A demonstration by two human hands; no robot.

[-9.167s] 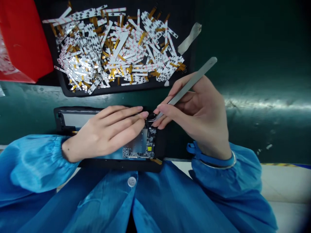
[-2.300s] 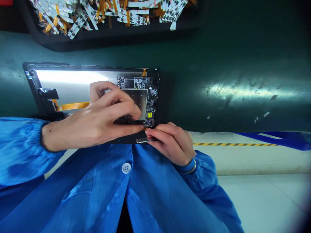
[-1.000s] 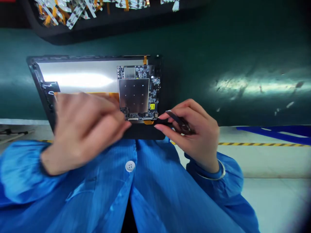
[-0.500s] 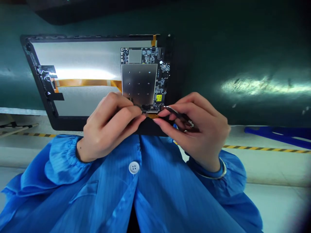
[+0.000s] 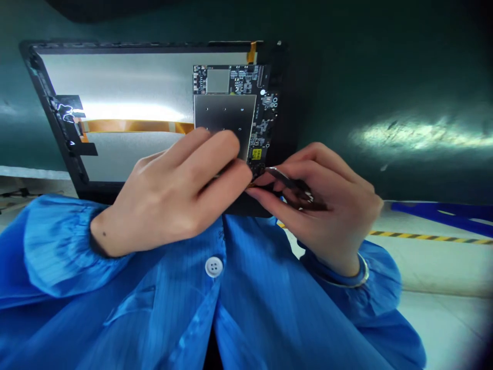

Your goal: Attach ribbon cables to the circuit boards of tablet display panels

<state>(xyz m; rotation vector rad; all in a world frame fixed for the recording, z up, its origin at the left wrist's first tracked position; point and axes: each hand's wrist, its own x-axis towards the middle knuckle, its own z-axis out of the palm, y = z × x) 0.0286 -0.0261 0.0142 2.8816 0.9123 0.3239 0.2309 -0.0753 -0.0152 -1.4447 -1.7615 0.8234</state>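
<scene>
An opened tablet panel lies on the green table, with a dark circuit board and its metal shield at the right part. An orange ribbon cable runs across the panel to the board. My left hand is closed over the board's lower edge, its fingertips bent down and hiding whatever is beneath them. My right hand is closed around dark metal tweezers at the board's lower right corner, thumb and index finger close to my left fingertips.
The green table extends around the panel, with a dark object at its far edge. Beyond the near edge are a blue frame at the right and a yellow-and-black floor stripe.
My left hand has moved right and now covers the board's lower part and some of the shield. My right hand, still with the tweezers, has shifted slightly right. The panel appears slightly higher and larger.
</scene>
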